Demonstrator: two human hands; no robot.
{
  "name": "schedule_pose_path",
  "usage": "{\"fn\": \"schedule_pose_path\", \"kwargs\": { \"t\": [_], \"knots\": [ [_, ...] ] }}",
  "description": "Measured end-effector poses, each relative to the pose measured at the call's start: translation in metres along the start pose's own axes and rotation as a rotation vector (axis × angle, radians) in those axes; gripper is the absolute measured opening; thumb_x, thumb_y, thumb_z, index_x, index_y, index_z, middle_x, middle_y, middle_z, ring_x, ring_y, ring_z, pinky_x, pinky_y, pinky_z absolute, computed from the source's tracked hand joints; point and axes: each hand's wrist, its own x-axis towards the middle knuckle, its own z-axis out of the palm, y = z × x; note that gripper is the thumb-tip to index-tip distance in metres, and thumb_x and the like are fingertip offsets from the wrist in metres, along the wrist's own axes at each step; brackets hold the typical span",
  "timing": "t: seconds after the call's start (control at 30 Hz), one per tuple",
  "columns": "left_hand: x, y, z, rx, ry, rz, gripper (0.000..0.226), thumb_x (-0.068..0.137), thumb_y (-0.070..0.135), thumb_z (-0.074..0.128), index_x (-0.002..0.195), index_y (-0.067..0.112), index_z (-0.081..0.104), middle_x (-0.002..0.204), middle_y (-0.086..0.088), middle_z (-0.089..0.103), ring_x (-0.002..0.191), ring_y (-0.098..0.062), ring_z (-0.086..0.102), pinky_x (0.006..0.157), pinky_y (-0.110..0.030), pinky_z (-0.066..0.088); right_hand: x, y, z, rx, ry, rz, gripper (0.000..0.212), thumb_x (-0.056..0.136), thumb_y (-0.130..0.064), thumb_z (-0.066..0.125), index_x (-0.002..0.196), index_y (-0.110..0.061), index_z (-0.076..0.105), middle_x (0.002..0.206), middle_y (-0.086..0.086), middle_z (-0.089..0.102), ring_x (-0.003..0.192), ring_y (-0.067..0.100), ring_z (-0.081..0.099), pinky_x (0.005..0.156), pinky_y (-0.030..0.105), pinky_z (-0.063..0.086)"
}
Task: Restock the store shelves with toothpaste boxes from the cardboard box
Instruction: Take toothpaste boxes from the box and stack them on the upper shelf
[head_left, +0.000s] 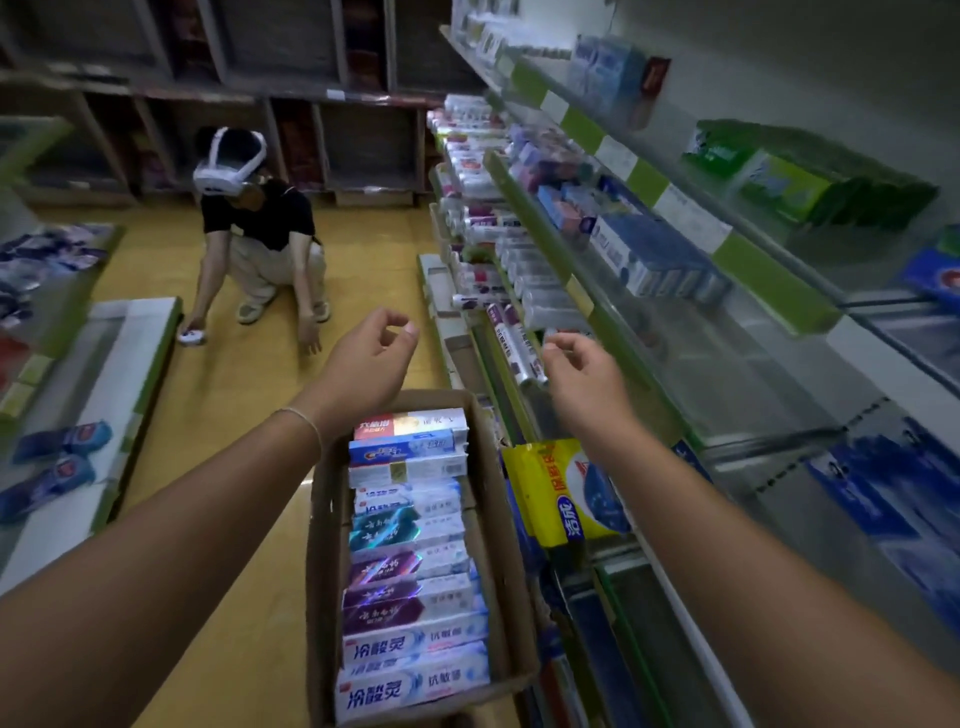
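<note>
A long cardboard box (322, 525) stands on the floor below me, packed with a row of several toothpaste boxes (410, 561): red, blue, white, teal, purple and pale blue ones. My left hand (371, 358) hovers above the box's far end, fingers loosely curled, holding nothing. My right hand (582, 371) reaches toward the shelf unit (597, 306) on the right, fingers apart and empty, just short of purple-and-white toothpaste boxes (514, 343) lying on a lower shelf.
The right shelves carry blue boxes (654, 254), green boxes (779, 182) and a yellow package (566, 493) by the box. A person (260, 234) crouches on the yellow floor ahead. A low display shelf (104, 395) stands at left.
</note>
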Motion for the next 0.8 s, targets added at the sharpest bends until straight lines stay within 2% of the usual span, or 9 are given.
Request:
{"fn": "schedule_pose_path", "kwargs": {
  "t": [0.17,0.3,0.43,0.5,0.57,0.63,0.73,0.8],
  "knots": [
    [0.000,-0.020,0.013,0.037,0.024,-0.104,0.029,0.101,0.042,0.044,0.123,0.024,0.051,0.101,0.008,0.059,0.101,-0.016,0.060,0.091,-0.045,0.052,0.024,0.025,0.024,0.002,-0.090,0.026,0.024,0.099,-0.032,0.053,0.118,-0.022,0.063,0.102,-0.008,0.066,0.092,0.009,0.062,0.082,0.031,0.052],
    [-0.002,-0.042,0.018,0.051,0.009,-0.191,0.033,0.102,0.039,0.043,0.128,0.020,0.050,0.098,0.008,0.058,0.093,-0.015,0.061,0.088,-0.044,0.053,0.033,0.044,0.046,-0.001,-0.136,0.050,0.021,0.099,-0.030,0.053,0.117,-0.023,0.062,0.094,-0.009,0.065,0.080,0.007,0.057,0.073,0.027,0.044],
    [-0.002,-0.079,0.020,0.049,-0.004,-0.270,0.031,0.101,0.040,0.045,0.123,0.020,0.052,0.109,0.000,0.062,0.098,-0.017,0.063,0.088,-0.045,0.054,0.035,0.071,0.071,-0.018,-0.190,0.105,0.017,0.100,-0.030,0.053,0.113,-0.024,0.061,0.098,-0.006,0.066,0.090,0.010,0.061,0.083,0.033,0.051],
    [-0.005,-0.100,0.021,0.052,-0.011,-0.322,0.031,0.101,0.040,0.045,0.123,0.019,0.052,0.110,-0.001,0.063,0.096,-0.015,0.064,0.085,-0.042,0.056,0.031,0.085,0.085,-0.036,-0.211,0.146,0.021,0.098,-0.032,0.054,0.114,-0.021,0.063,0.101,-0.004,0.068,0.094,0.015,0.064,0.085,0.039,0.054],
    [-0.011,-0.123,0.024,0.058,-0.015,-0.372,0.032,0.101,0.040,0.044,0.124,0.018,0.051,0.108,-0.001,0.065,0.093,-0.014,0.066,0.082,-0.041,0.057,0.027,0.102,0.100,-0.066,-0.229,0.184,0.017,0.097,-0.032,0.054,0.108,-0.025,0.065,0.101,-0.004,0.069,0.095,0.018,0.066,0.084,0.041,0.056],
    [-0.017,-0.146,0.027,0.064,-0.024,-0.416,0.030,0.101,0.039,0.044,0.121,0.019,0.052,0.107,-0.001,0.065,0.093,-0.014,0.066,0.082,-0.043,0.057,0.022,0.121,0.113,-0.080,-0.245,0.214,0.008,0.098,-0.028,0.054,0.100,-0.029,0.062,0.096,-0.007,0.068,0.090,0.016,0.065,0.079,0.035,0.055],
    [-0.028,-0.180,0.032,0.064,-0.048,-0.499,0.027,0.102,0.036,0.044,0.119,0.017,0.052,0.101,0.003,0.065,0.086,-0.005,0.064,0.071,-0.033,0.058,0.010,0.149,0.130,-0.118,-0.267,0.268,0.015,0.100,-0.025,0.053,0.110,-0.020,0.063,0.099,-0.008,0.066,0.086,0.003,0.060,0.069,0.016,0.045],
    [-0.035,-0.198,0.037,0.059,-0.071,-0.552,0.025,0.102,0.034,0.045,0.119,0.017,0.050,0.096,0.007,0.062,0.081,0.000,0.061,0.059,-0.020,0.051,0.002,0.170,0.140,-0.141,-0.283,0.317,0.024,0.100,-0.028,0.053,0.119,-0.017,0.063,0.103,-0.006,0.067,0.093,0.007,0.062,0.076,0.021,0.047]
  ]
}}
